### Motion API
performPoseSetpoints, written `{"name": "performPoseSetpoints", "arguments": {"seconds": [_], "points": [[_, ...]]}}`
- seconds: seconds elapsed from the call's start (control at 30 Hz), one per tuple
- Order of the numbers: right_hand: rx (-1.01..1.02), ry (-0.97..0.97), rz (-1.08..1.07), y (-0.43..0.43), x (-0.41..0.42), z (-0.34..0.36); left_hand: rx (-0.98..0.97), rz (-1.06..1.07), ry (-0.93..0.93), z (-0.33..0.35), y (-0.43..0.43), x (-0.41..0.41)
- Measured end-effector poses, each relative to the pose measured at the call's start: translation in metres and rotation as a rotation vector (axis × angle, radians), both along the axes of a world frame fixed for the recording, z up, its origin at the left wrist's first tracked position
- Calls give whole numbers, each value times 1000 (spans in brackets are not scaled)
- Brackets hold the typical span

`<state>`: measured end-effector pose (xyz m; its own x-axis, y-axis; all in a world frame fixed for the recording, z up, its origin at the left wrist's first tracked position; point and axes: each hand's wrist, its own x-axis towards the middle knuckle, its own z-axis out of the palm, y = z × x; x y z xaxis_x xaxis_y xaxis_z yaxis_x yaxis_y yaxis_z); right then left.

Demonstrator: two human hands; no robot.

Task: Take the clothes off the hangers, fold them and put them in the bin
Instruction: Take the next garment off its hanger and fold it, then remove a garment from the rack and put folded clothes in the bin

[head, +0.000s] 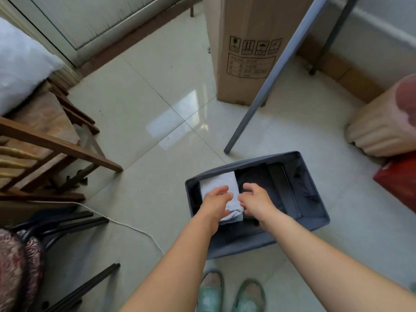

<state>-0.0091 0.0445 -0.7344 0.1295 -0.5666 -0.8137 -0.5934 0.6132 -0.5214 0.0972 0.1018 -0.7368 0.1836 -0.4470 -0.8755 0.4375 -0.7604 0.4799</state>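
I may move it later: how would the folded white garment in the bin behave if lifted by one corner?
Probably floppy: the folded white garment looks like thin cloth, and its near edge is rumpled by the left hand, so it would likely sag and unfold. It also looks light for its size.

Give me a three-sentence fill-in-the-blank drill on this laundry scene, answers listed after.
1. The folded white garment lies inside the grey ____.
2. Of the left hand and the right hand, the one over the white garment is the ____.
3. Behind the bin stands a tall ____ box.
Answers: bin; left; cardboard.
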Motion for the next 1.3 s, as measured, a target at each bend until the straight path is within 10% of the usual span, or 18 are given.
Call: {"name": "performPoseSetpoints", "arguments": {"seconds": [0.2, 0.67, 1.3], "points": [[-20, -208, -152, 8, -14, 134, -164, 135, 148, 129, -4, -16], [-424, -378, -411, 45, -94, 429, -595, -266, 126, 428, 6, -71], [-883, -175, -775, 155, -268, 595, -841, -712, 272, 584, 40, -236]]}}
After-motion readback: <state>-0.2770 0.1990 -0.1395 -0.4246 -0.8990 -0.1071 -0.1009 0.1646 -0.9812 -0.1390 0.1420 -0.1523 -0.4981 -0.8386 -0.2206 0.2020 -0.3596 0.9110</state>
